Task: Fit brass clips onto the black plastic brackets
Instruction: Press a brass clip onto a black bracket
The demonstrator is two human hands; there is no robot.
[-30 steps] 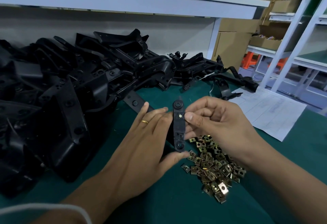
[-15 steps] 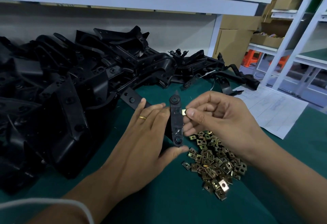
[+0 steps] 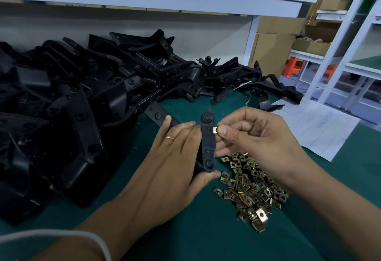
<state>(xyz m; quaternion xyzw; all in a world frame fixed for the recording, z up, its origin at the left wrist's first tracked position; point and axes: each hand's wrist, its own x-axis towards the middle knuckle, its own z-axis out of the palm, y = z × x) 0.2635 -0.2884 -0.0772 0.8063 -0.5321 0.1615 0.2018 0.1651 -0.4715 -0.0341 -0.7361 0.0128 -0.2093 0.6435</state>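
I see the left hand holding a black bracket upright above the green tabletop, thumb under its lower end, fingers behind it. Right hand pinches one brass clip between thumb and forefinger, touching the bracket's right edge near the top. Loose clips pile lies below; bracket heap at left.
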